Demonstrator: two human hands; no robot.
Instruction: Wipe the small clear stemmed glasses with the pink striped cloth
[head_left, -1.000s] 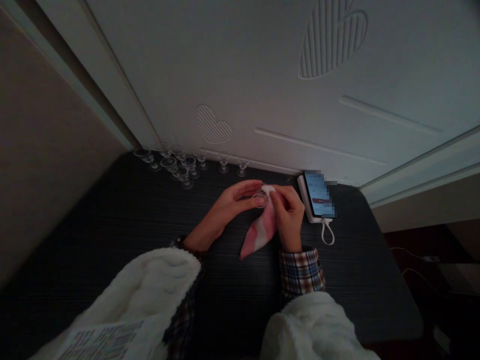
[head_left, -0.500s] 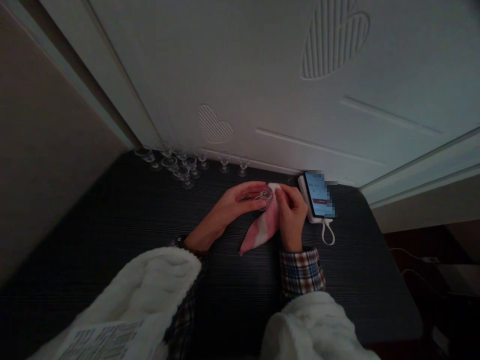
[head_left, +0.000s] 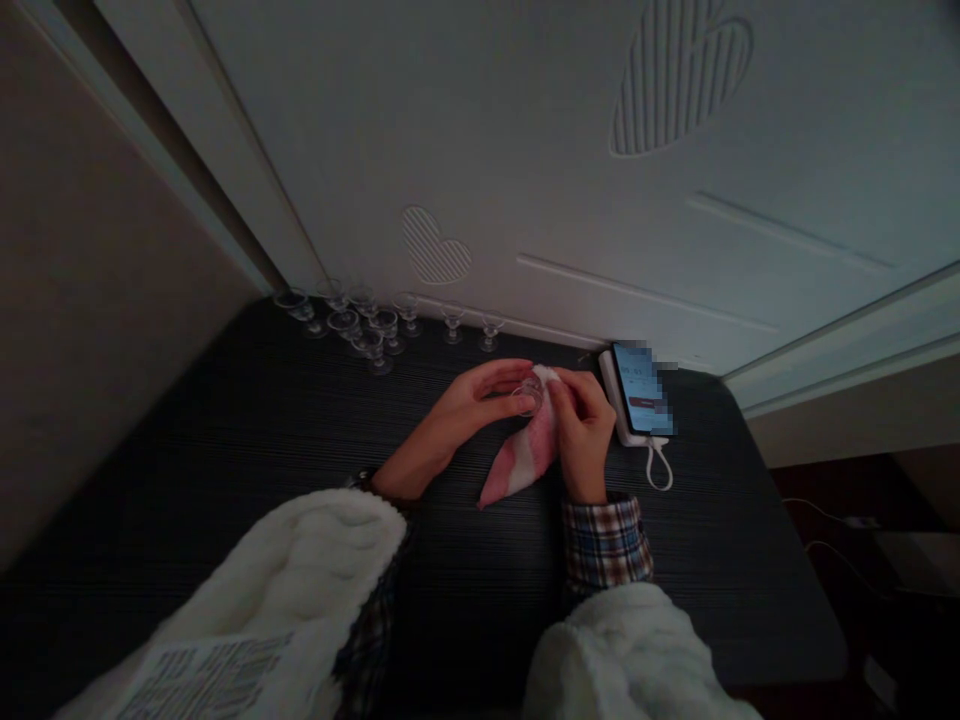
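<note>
- Glass (head_left: 528, 398), small and clear, is held above the table between the two hands, its details partly hidden by fingers and cloth.
- Left hand (head_left: 474, 402) grips the glass, thumb on the near side and fingers on the far side.
- Cloth (head_left: 517, 465), pink and white, is up against the glass at its top end; its lower end hangs to a point toward the person.
- Right hand (head_left: 586, 428) is closed on the upper part of the cloth, thumb and fingers pinching it beside the glass; whether they touch the glass itself I cannot tell.
- Table (head_left: 247, 450), dark with a fine grain, lies beneath both hands.
- Stemmed glasses (head_left: 385, 325) stand at the back left of the table in a close cluster, with two more set apart to their right.
- Phone (head_left: 639, 392), screen lit, rests on a white block (head_left: 609, 385) to the right of the right hand; a white cord loop (head_left: 660, 470) sticks out from the block's near end.
- White panel (head_left: 525, 150) with raised hearts rises behind the table.
</note>
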